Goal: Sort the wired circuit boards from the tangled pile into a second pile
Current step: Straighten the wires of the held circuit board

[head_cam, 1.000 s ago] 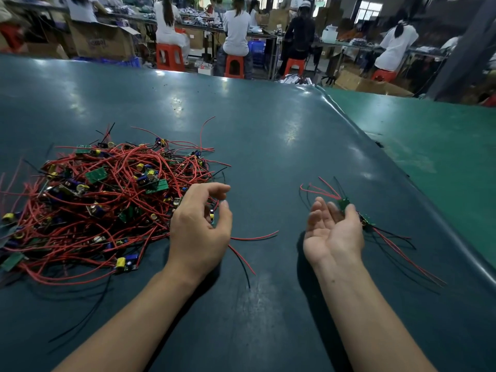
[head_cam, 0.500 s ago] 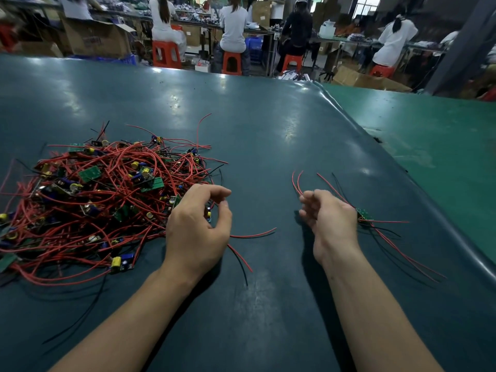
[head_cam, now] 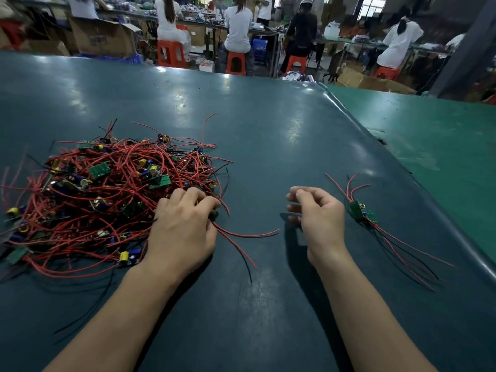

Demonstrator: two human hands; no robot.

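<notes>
A dark teal table [head_cam: 268, 135] filled most of the view, with a lighter green table [head_cam: 434, 146] butting against it on the right. Beyond the far edge, people in white tops sat on orange stools [head_cam: 171, 53] at long benches, with a cardboard box [head_cam: 103, 36] on the floor to the left.

On the left half of the dark table lay the tangled pile [head_cam: 107, 194]: a broad heap of red wires with some black ones, small green boards and yellow-capped parts caught among them. Two loose wires [head_cam: 241, 237], red and black, trailed from its right edge toward the middle of the table.

The left hand [head_cam: 185, 226] lay palm down at the pile's right edge, its fingers curled into the wires there; whether they actually pinched a board or wire could not be told, since the fingertips were hidden in the tangle.

The right hand [head_cam: 319, 210] hovered above the table between the two piles, fingers loosely curled, thumb and forefinger close together, holding nothing visible.

Just right of that hand, apart from it, lay the second pile [head_cam: 362, 213]: a few green boards lying together, red wires fanning away from the person and red and black wires running back toward the near right edge.
</notes>
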